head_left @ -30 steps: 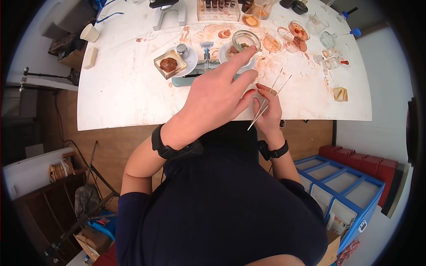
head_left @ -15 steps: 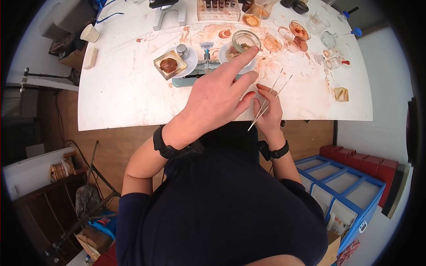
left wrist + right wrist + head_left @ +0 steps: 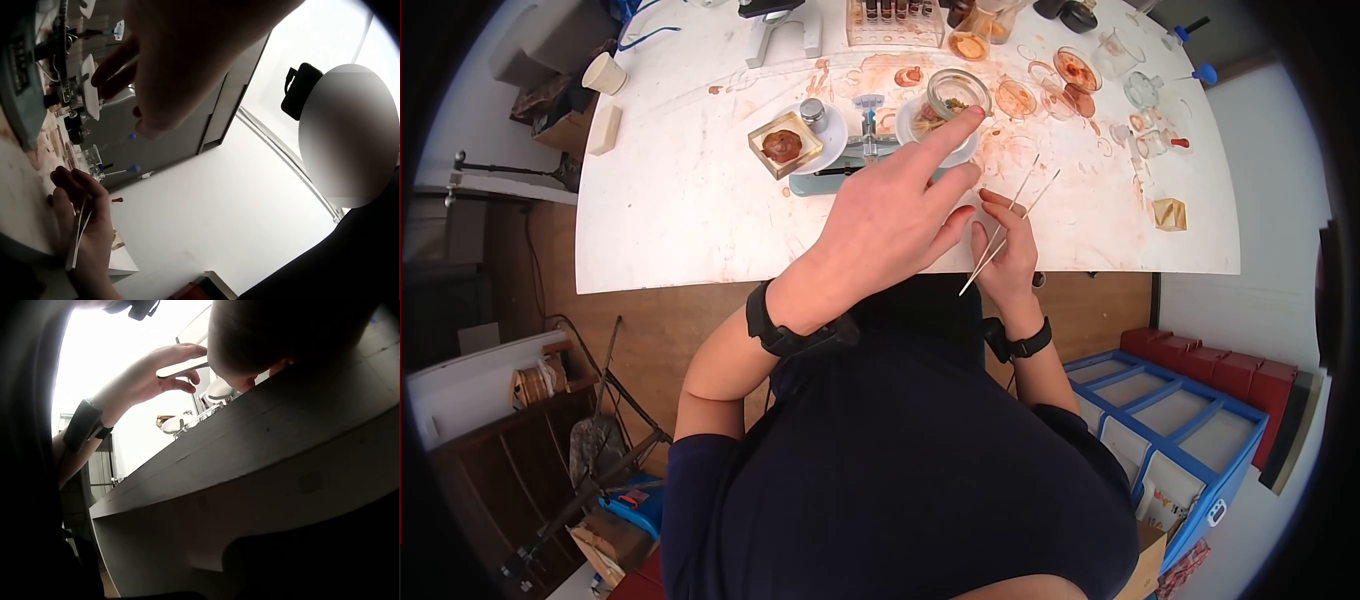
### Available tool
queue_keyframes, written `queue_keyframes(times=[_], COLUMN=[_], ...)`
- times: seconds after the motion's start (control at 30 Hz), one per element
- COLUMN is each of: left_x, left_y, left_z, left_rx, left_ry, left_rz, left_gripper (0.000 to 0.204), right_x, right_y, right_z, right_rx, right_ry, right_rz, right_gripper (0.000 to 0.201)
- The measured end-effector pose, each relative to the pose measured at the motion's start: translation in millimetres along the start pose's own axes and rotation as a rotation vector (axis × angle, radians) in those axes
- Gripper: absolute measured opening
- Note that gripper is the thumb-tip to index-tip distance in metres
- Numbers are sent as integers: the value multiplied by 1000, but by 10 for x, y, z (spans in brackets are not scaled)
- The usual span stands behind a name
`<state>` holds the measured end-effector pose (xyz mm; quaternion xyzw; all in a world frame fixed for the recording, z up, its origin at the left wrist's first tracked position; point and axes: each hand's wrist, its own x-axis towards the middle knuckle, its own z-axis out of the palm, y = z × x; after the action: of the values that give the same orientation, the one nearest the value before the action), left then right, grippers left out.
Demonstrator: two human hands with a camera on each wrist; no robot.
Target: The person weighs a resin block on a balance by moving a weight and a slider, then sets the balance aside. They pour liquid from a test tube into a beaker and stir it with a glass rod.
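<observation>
Left hand (image 3: 890,215): fingers spread, index straight, reaching over glass dish (image 3: 960,84); whether touching, cannot tell. Right hand (image 3: 1007,258): thumb and fingers pinch tweezers (image 3: 998,245), perhaps so tips stay free. Dish is at right pan (image 3: 903,126) of balance (image 3: 820,184); left pan (image 3: 833,140) bears block (image 3: 782,146), metal cylinder (image 3: 812,113), maybe as counterload.

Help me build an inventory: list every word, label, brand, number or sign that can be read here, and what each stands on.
No text can be read with certainty.
Teal balance: marks on its dark plate, too blurred.
Blue-framed box: marks on its small white fitting, too small.
</observation>
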<state>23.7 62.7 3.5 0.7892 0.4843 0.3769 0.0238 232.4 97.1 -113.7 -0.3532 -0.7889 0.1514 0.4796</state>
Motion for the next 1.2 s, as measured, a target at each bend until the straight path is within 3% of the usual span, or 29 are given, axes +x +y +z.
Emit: queue_keyframes(times=[1.2], left_x=[-109], left_y=[19], left_z=[-38], left_rx=[-132], left_ry=[-18], left_rz=[43], left_gripper=[38], right_x=[2], right_y=[-20], right_z=[-7], right_rx=[-24], right_ry=[-6], right_rz=[3], right_gripper=[34])
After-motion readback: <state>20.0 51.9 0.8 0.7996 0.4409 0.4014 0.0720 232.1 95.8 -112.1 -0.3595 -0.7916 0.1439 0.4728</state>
